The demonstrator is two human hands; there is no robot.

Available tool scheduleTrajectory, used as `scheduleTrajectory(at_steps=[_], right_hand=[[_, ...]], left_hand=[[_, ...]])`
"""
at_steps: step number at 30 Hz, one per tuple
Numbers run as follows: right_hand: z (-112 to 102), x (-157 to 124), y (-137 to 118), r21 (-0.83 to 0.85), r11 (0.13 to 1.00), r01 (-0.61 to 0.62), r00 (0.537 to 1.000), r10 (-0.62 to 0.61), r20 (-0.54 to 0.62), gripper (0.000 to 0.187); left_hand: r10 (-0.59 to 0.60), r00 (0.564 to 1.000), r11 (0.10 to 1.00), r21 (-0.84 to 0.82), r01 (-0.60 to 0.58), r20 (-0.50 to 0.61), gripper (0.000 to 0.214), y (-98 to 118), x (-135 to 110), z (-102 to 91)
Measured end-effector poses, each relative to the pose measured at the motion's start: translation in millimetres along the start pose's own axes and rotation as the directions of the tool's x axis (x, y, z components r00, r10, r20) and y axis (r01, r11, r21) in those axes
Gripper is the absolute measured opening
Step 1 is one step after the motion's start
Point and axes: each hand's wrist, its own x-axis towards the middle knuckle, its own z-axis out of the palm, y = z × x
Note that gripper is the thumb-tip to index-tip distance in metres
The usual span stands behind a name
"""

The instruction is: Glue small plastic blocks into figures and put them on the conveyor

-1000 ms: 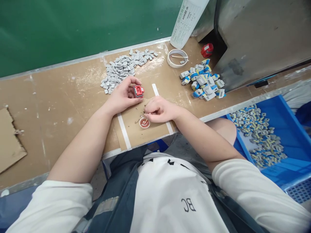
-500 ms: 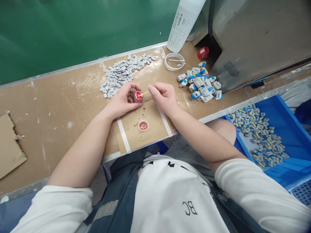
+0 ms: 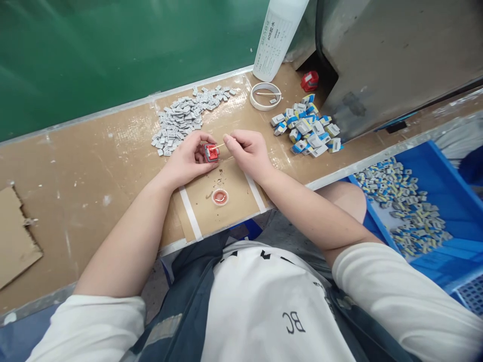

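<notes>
**Both hands meet over a small red part**

Left grip [image 3: 190, 158] is clenched around a small red plastic block with a grey face [image 3: 211, 152], thumb and fingers wrapping its sides so that the face tilts up toward the camera. Right grip [image 3: 246, 151] pinches a thin pale wooden stick [image 3: 220, 146] between thumb and forefinger. The stick's long axis runs nearly level across the view, from the right fingertips leftward, and its free tip points at the upper right edge of the red block, touching it or just short of it; which cannot be told. Both hands hover just above the brown cardboard-covered surface [image 3: 94, 166], near its middle and over a taped paper sheet [image 3: 219, 206].

On that sheet, just nearer the person than the hands, sits a small round white cap holding red liquid [image 3: 220, 197], with a few dark specks between it and the hands. Behind the left hand lies a heap of small grey rectangular pieces [image 3: 181, 118]. Behind and to the right of the right hand lies a pile of blue, white and grey blocks [image 3: 305, 130]. Farther back stand a white tape ring [image 3: 265, 95], a white labelled bottle [image 3: 275, 37] and another red block [image 3: 309, 80]. At the far right, below the surface edge, a blue plastic bin [image 3: 449, 201] holds many grey and yellow pieces.
</notes>
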Motion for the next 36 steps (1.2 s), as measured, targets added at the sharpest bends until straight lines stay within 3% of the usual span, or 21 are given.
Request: scheduleTrajectory(at_steps=[6,12,27,36], right_hand=[[0.1,0.0,-0.5,0.011,1.000,0.000,0.998,-0.001,0.063,0.067],[0.9,0.8,-0.3,0.033,0.999,-0.008,1.000,0.007,0.017,0.062],[-0.5,0.1,-0.5,0.073,0.997,-0.038,0.997,0.033,0.067,0.063],[-0.3,0.4,0.7,0.065,0.997,-0.043,0.998,0.045,-0.033,0.060]], left_hand=[[0.001,1.000,1.000,-0.006,-0.001,-0.004,0.055,-0.3,0.0,-0.2],[-0.012,1.000,1.000,-0.011,0.012,0.005,0.056,0.0,0.1,-0.6],[-0.003,1.000,1.000,-0.008,0.003,0.001,0.056,0.0,0.0,-1.4],[-0.018,1.000,1.000,-0.017,0.018,-0.009,0.056,1.8,-0.5,0.0]])
